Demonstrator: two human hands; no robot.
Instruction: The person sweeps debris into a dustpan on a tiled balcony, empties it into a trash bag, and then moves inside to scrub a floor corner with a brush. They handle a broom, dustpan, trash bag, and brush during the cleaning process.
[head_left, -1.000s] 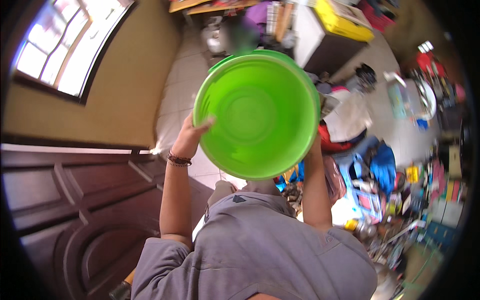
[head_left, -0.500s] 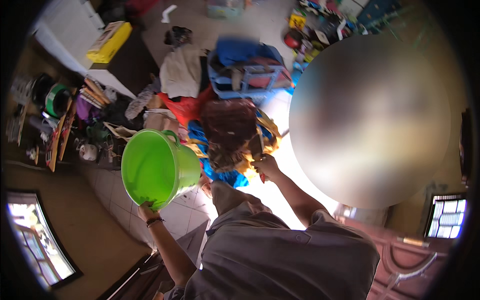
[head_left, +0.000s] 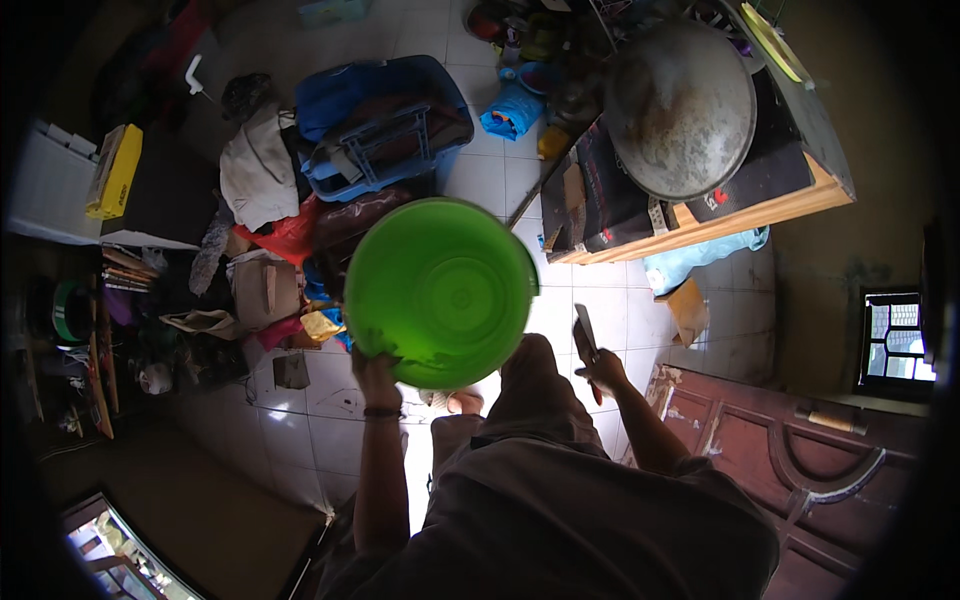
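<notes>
A green plastic bucket (head_left: 395,260) is tilted so that I look into its inside, where only its ringed bottom and some shadow show. My left hand (head_left: 376,384) is closed on its near left rim, a dark band around the wrist. Off to the right, my right hand (head_left: 607,373) grips a knife (head_left: 585,328), its blade pointing away from me and a reddish handle end below the fingers. Knife and bucket are apart, with pale floor tiles between them.
Beyond the bucket stands a blue crate (head_left: 455,160) full of cloth. Bags and cardboard (head_left: 268,290) lie left of it. At the right a large metal lid or wok (head_left: 685,110) rests on a wood-edged cabinet (head_left: 740,225). A brown panelled door (head_left: 740,440) is nearer.
The view has swung to the right. The bucket has moved to the middle, its opening turned more toward me. My right hand with the knife has moved away from the brown bag and bundle.
</notes>
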